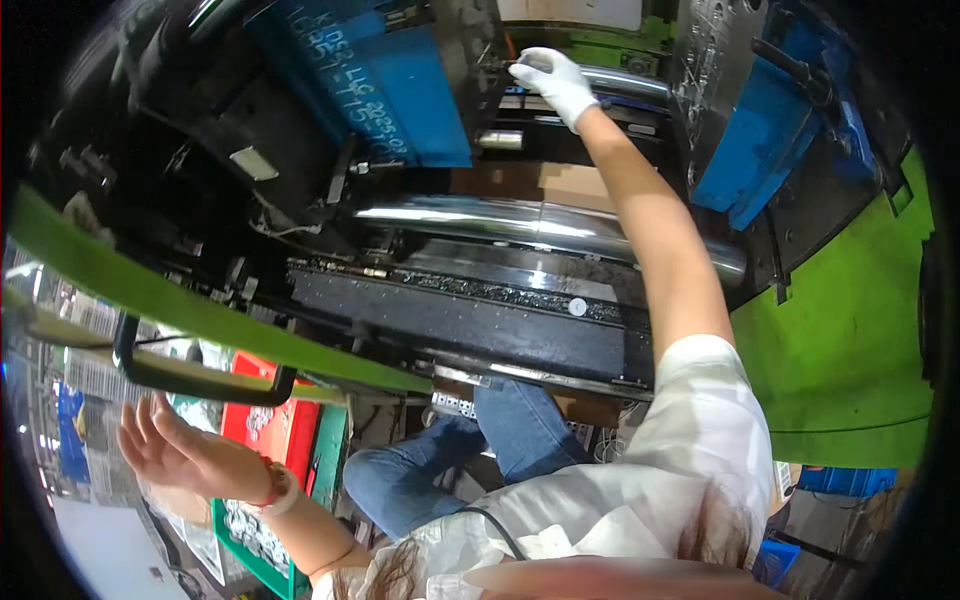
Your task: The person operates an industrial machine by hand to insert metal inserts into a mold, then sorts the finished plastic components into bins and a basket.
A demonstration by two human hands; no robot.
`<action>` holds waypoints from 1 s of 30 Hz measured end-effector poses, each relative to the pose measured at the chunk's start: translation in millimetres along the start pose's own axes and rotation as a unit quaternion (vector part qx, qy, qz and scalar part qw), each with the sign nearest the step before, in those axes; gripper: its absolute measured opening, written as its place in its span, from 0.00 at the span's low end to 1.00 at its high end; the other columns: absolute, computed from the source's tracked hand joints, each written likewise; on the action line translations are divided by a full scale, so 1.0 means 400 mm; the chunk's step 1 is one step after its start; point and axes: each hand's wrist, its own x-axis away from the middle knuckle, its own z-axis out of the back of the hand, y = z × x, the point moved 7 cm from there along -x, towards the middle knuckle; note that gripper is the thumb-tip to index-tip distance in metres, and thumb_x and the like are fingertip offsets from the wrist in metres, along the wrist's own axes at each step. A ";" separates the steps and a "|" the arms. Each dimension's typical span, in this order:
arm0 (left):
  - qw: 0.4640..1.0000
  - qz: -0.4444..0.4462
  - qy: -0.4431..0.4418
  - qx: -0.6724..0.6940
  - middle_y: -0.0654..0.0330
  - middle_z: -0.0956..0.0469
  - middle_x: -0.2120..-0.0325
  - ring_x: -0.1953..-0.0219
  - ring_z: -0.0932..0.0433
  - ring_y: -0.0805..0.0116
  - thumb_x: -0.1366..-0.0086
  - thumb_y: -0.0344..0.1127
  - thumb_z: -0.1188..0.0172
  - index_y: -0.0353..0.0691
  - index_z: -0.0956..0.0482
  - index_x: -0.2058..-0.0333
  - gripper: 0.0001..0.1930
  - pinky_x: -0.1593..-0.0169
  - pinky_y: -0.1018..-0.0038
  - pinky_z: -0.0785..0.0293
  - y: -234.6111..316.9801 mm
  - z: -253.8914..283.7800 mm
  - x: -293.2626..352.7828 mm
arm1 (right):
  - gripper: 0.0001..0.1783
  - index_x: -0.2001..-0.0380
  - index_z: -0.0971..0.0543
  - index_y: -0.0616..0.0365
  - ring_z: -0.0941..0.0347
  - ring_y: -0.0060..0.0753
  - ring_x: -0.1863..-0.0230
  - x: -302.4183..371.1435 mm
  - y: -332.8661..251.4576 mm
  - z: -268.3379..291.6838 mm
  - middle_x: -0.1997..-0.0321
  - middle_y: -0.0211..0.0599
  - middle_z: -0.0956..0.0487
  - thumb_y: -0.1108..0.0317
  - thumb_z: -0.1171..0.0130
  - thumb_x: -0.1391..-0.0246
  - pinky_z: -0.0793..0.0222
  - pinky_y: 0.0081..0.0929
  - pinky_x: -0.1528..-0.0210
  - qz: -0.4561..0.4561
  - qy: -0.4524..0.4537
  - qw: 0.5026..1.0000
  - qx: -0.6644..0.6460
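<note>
We see the blue mold block (415,85) on the far side of the polished bar (500,218), toward its left end. Its dark metal face (470,50) points right, along the bar, and the face's long edge runs crosswise to the bar; the block's upper end is cut off. Our gloved right hand (548,80) is beyond the bar, just beside that face, with fingers partly bent toward the thumb; we cannot tell whether it grips or touches anything. Our bare left hand (180,455) is on the bar's near side, well to its left, unfolded and holding nothing, near a black handle (205,385). A second blue block (745,150) stands by the bar's right end. On the near side are a red tray (297,440) and a green tray (282,582).
</note>
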 end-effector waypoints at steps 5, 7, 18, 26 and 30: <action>0.965 0.200 -0.118 0.124 0.68 0.35 0.82 0.84 0.42 0.81 0.32 0.35 0.50 0.33 0.28 0.61 0.10 0.81 0.83 0.44 -0.144 -0.069 0.041 | 0.24 0.56 0.27 0.66 0.25 0.28 0.59 -0.110 0.196 -0.086 0.60 0.39 0.22 0.66 0.32 0.55 0.27 0.25 0.56 -0.065 -0.018 0.987 -0.146; 0.964 0.219 -0.077 0.128 0.72 0.42 0.86 0.87 0.48 0.85 0.33 0.33 0.51 0.34 0.29 0.60 0.08 0.85 0.84 0.51 -0.170 -0.060 0.055 | 0.27 0.55 0.27 0.66 0.26 0.28 0.55 -0.146 0.240 -0.083 0.57 0.40 0.22 0.64 0.30 0.58 0.29 0.26 0.51 -0.065 -0.013 0.992 -0.105; 0.976 0.218 0.003 -0.007 0.68 0.37 0.84 0.86 0.47 0.82 0.36 0.32 0.47 0.29 0.28 0.57 0.13 0.82 0.81 0.52 -0.180 -0.025 0.070 | 0.32 0.51 0.27 0.65 0.27 0.31 0.52 -0.171 0.227 -0.084 0.54 0.42 0.22 0.61 0.32 0.60 0.33 0.26 0.48 -0.005 -0.059 0.998 -0.002; 0.972 0.221 0.067 -0.050 0.64 0.33 0.84 0.87 0.42 0.80 0.37 0.39 0.45 0.26 0.26 0.59 0.18 0.83 0.81 0.49 -0.183 -0.005 0.077 | 0.34 0.48 0.29 0.65 0.28 0.33 0.49 -0.189 0.224 -0.093 0.49 0.43 0.25 0.62 0.32 0.59 0.34 0.27 0.45 -0.003 -0.083 0.996 0.025; 0.972 0.226 0.039 -0.045 0.64 0.31 0.82 0.86 0.42 0.80 0.37 0.39 0.46 0.27 0.27 0.58 0.18 0.82 0.81 0.48 -0.181 -0.007 0.078 | 0.33 0.48 0.29 0.65 0.29 0.32 0.49 -0.181 0.202 -0.098 0.49 0.43 0.25 0.62 0.33 0.57 0.35 0.26 0.45 -0.004 -0.077 0.995 0.063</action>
